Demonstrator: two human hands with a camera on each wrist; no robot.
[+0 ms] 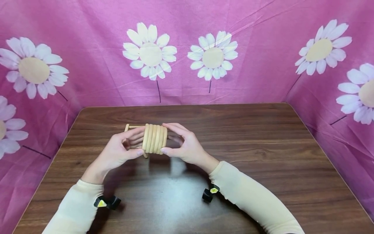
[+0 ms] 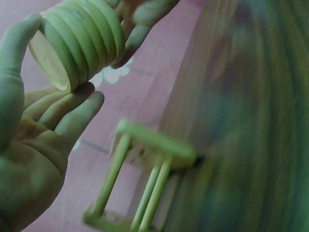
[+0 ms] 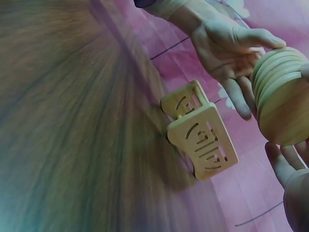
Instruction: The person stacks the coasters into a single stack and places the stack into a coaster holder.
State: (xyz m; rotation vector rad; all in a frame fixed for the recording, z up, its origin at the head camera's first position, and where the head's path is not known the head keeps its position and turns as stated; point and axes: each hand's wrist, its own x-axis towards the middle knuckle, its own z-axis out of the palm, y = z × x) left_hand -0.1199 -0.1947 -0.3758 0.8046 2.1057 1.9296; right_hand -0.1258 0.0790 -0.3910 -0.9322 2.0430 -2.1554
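Both hands hold a stack of round, pale wooden coasters [image 1: 155, 138] on its side above the table. My left hand [image 1: 117, 147] grips the left end, thumb at the near edge and fingertips at the opposite edge. At the other end, my right hand [image 1: 191, 149] pinches the rims in the same way. Several coasters lie face to face, and the flat face of an end coaster [image 3: 287, 113] shows in the right wrist view. Behind the left hand stands a wooden rack [image 3: 205, 142] with slotted end panels joined by thin rods [image 2: 112, 176]; in the head view the fingers mostly hide it.
The brown wood-grain table [image 1: 248, 146] reaches back to a pink cloth [image 1: 187, 91] printed with white daisies, which also hangs at both sides. Small black devices are strapped to the left wrist [image 1: 113, 202] and the right wrist [image 1: 207, 195].
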